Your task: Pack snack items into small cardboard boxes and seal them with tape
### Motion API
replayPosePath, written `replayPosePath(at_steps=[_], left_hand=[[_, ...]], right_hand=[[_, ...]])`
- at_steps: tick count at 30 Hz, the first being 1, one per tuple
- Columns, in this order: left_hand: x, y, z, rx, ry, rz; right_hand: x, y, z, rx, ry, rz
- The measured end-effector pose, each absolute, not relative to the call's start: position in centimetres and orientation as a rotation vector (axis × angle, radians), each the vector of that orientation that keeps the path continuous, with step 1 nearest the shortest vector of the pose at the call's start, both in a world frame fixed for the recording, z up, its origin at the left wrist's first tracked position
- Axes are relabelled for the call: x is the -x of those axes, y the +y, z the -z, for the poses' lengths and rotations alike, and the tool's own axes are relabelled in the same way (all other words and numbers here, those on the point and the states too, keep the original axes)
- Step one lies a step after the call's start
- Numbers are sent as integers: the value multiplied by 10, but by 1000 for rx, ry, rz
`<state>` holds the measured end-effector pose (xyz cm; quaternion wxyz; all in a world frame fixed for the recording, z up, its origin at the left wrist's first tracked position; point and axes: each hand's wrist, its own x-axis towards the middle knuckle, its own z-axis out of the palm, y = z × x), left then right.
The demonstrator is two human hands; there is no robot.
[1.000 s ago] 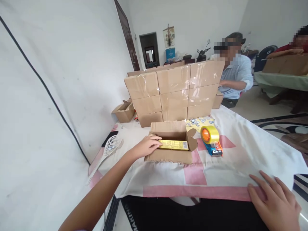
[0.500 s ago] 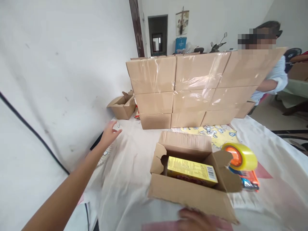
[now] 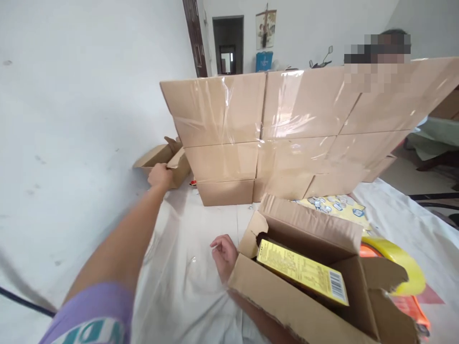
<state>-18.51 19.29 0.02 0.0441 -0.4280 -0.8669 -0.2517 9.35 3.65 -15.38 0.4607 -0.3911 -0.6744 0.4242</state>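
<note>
Left hand (image 3: pixel 159 176): I have its fingers closed on the near edge of a small open carton (image 3: pixel 180 173), at the left edge of the table (image 3: pixel 201 222), toward the far corner. Right hand (image 3: pixel 224 253): loosely curled, fingers bent but unclenched, just left of the larger open box (image 3: pixel 287 303); that forearm is partly hidden by the box's near flap. Inside the box a yellow pack (image 3: pixel 301 270) lies lengthwise, barcode toward the right end. Just right of it I see a tape roll (image 3: pixel 409 267), partly covered by a flap. Farther out, taped cartons (image 3: pixel 297 136) stand three high toward the table's far edge, a patterned yellow sheet (image 3: pixel 333 206) near their foot.
</note>
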Motion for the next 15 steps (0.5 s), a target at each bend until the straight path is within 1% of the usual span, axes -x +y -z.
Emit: replayPosePath(at_steps=[2, 4, 7, 9, 11, 13, 15], left_hand=[[179, 154, -15, 1328, -2555, 730], [176, 98, -28, 1365, -2472, 674], [174, -1, -31, 1502, -2320, 560], [170, -61, -14, 1594, -2265, 524], [162, -106, 13, 1765, -2245, 585], [151, -131, 39, 1921, -2203, 674], [141, -137, 55, 2066, -2171, 700]], right_hand=[[-89, 43, 162, 939, -1598, -1073], [-86, 44, 167, 907, -1531, -1118], [-90, 41, 165, 950, -1388, -1135], [-101, 37, 155, 979, -1404, -1057], [-116, 31, 140, 995, -1525, -895], [-130, 23, 126, 966, -1698, -684], [-139, 11, 117, 781, -1816, -444]])
